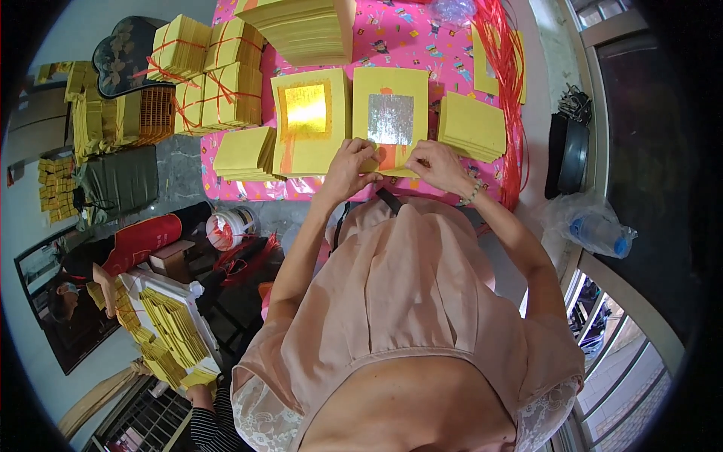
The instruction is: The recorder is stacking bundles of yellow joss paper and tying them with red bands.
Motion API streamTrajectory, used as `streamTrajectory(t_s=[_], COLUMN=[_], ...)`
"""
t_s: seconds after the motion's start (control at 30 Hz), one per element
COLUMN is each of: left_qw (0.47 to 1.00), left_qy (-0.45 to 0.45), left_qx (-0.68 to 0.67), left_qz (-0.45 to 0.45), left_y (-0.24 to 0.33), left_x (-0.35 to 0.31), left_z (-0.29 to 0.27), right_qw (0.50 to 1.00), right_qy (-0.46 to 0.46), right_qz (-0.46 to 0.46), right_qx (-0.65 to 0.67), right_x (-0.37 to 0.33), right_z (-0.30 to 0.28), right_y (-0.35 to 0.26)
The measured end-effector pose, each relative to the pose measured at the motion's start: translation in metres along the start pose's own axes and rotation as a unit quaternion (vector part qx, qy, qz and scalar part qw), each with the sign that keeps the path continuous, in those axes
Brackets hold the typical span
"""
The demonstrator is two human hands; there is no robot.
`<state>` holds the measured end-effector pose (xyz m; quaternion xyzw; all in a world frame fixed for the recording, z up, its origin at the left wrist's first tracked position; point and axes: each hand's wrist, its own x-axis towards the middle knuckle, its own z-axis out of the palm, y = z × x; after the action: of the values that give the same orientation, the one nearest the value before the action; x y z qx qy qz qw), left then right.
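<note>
A stack of yellow paper sheets with a silver foil square on top lies in front of me on the table. Both my hands are at its near edge, over an orange-red patch on the paper. My left hand has its fingers curled in, pinching the near left corner of the paper. My right hand, with a bead bracelet at the wrist, pinches the near right corner. Left of this stack is another yellow paper stack with a gold foil square. Folded yellow paper piles lie at the left and right.
A pink patterned cloth covers the table. Bundles tied with red strands stand at the far left, and a tall yellow paper stack at the back. Red strands hang over the right edge. Two other people work at the lower left.
</note>
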<state>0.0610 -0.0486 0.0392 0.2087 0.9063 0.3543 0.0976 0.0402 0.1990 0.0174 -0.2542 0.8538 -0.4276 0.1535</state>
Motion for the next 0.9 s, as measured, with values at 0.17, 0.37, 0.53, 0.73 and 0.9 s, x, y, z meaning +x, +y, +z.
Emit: streamTrajectory(t_s=[0.17, 0.37, 0.53, 0.73, 0.9], left_qw=[1.000, 1.000, 0.999, 0.998, 0.954], left_qy=[0.006, 0.010, -0.005, -0.012, 0.245], left_qx=[-0.001, -0.001, 0.044, 0.040, 0.157], left_qz=[0.009, 0.019, 0.012, -0.036, 0.072], left_y=[-0.002, 0.000, 0.005, 0.009, 0.029], left_x=[0.001, 0.003, 0.007, 0.021, 0.034], left_z=[0.000, -0.003, -0.008, -0.017, -0.018], right_qw=[1.000, 1.000, 0.999, 0.994, 0.990], right_qy=[-0.002, 0.003, 0.034, 0.104, 0.141], right_qz=[0.006, 0.017, 0.009, -0.018, -0.004], right_qx=[0.001, -0.006, -0.023, -0.025, -0.010], right_x=[0.002, 0.001, -0.002, 0.017, 0.054], right_z=[-0.003, -0.004, -0.006, -0.016, -0.041], right_y=[-0.004, -0.007, -0.010, -0.011, -0.007])
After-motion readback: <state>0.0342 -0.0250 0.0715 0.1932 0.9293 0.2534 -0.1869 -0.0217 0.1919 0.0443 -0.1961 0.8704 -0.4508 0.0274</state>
